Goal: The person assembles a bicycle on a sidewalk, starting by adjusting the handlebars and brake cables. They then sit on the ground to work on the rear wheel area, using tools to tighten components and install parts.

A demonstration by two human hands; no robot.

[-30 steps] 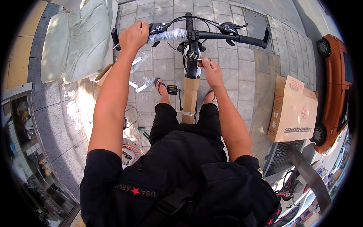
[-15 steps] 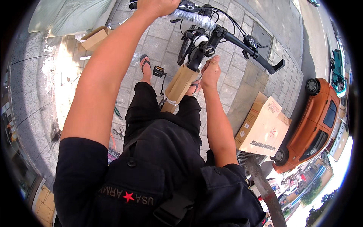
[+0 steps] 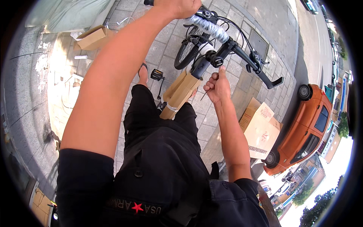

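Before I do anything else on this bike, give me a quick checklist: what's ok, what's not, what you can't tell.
1. Left hand on the bar: ok, closed around its left side.
2. Rod in the right hand: ok, its thin dark end sticks out.
3. Plastic wrap off the bar: not ok, it covers part of the left side.
4. Cardboard off the frame: not ok, it sleeves the tube.
5. Pedal clear of the left foot: ok, a gap shows.
6. Stem tight: cannot tell.
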